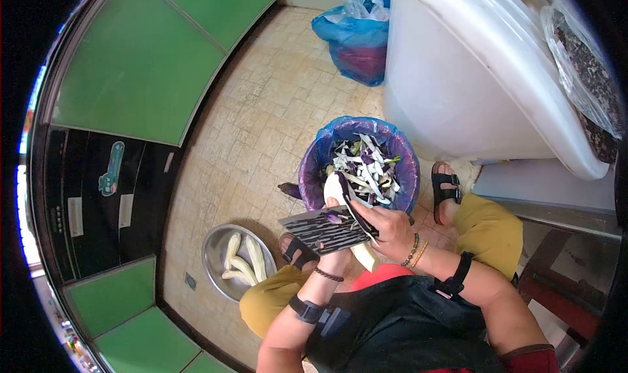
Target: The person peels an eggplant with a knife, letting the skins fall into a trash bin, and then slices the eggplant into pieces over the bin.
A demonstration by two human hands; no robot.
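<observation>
My right hand (391, 232) is wrapped around the handle end of a broad cleaver (311, 229), its index finger stretched along the blade. Dark streaks and bits of peel cling to the blade. Behind it, my left hand (335, 260) grips a partly peeled eggplant (364, 258), its fingers mostly hidden by the cleaver. The eggplant is pale, with a strip of dark skin near its upper end. Both hands are at the near rim of a bin (306, 170) lined with a blue-purple bag, holding white and purple peelings (366, 167).
A metal bowl (212, 268) with several peeled eggplants (241, 258) stands on the tiled floor at left. A dark eggplant (289, 190) lies beside the bin. Blue bags (356, 39) stand farther back. Green cabinets (137, 52) line the left; a white tub-like fixture (451, 78) is at right.
</observation>
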